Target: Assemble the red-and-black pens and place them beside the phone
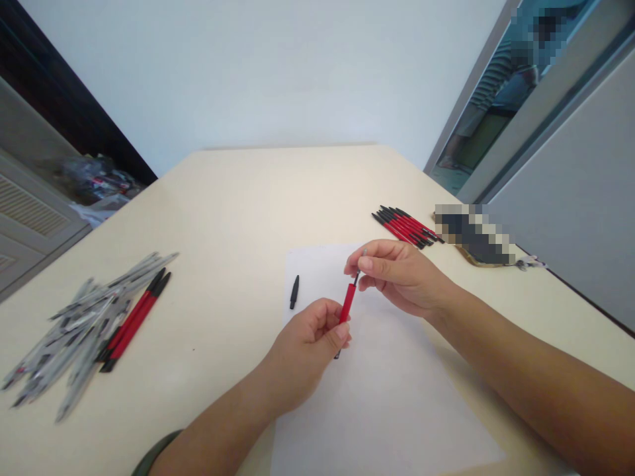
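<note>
My left hand (312, 347) pinches a red pen barrel (348, 301) that stands tilted over the white paper (397, 390). At the barrel's open upper end, my right hand (397, 274) holds a thin refill (358, 274) between thumb and fingers; its lower part is inside or at the mouth of the barrel. A black pen tip piece (294, 292) lies on the paper, left of the barrel. Two red pens with black ends (136, 320) rest on the left, beside a heap of wrapped refills or clear pens (82, 330).
Several red and black pens (404, 227) lie in a row at the right. Behind my right hand is a pixelated phone-like object (476, 238) near the table edge. A person (489, 86) shows through the doorway, upper right.
</note>
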`<state>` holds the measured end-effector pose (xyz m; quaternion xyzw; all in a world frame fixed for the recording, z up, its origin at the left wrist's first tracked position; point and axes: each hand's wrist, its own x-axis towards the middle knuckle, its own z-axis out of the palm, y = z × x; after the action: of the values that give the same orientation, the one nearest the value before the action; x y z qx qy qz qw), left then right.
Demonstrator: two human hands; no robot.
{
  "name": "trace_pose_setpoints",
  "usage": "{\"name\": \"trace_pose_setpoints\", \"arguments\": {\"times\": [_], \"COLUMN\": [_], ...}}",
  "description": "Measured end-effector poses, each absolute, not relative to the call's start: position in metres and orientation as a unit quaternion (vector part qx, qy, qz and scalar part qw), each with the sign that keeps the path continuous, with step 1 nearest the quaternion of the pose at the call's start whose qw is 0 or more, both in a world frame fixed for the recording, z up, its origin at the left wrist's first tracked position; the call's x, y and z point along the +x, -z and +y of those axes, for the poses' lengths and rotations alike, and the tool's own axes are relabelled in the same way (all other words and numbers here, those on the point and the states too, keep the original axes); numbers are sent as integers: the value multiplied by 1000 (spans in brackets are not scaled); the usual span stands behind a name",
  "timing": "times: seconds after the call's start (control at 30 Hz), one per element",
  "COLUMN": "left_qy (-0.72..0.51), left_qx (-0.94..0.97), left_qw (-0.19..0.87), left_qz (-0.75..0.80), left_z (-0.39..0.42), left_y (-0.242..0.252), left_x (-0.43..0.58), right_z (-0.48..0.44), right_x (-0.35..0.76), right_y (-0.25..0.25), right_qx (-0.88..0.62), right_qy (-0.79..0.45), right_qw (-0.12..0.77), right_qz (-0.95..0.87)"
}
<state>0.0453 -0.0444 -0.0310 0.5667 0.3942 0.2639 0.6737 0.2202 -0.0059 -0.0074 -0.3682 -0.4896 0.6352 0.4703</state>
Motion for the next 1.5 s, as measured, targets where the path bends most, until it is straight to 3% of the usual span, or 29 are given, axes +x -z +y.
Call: {"name": "trace_pose_setpoints", "arguments": {"times": [0.43, 0.57, 0.73, 0.87, 1.03, 1.2, 1.37, 1.5], "left_qy": [-288, -292, -278, -272, -276, -291, -321, -312], "left_qx": [541, 553, 562, 553, 546, 552, 567, 579], "left_qw": [708, 709, 708, 717, 721, 709, 664, 640], "left_qz": [352, 328, 325, 325, 325, 328, 368, 397], "left_z": [-48, -49, -50, -50, -50, -47, -39, -36], "left_y": [27, 26, 29, 29, 29, 28, 28, 35], "left_x": [47, 46, 45, 47, 50, 47, 42, 39], "right_z": [5, 31, 50, 54, 56, 49, 42, 36], "right_x": [235, 230, 191, 171, 168, 182, 223, 245], "right_y": [5, 12, 27, 31, 32, 28, 10, -11], "right_qx": [-323, -420, -310, -264, -263, -325, -465, -422], "right_qy": [-621, -424, -156, -95, -120, -164, -290, -396], "right_qw": [424, 395, 198, 122, 122, 190, 407, 572], "right_qz": [-575, -699, -917, -952, -950, -912, -730, -582]}}
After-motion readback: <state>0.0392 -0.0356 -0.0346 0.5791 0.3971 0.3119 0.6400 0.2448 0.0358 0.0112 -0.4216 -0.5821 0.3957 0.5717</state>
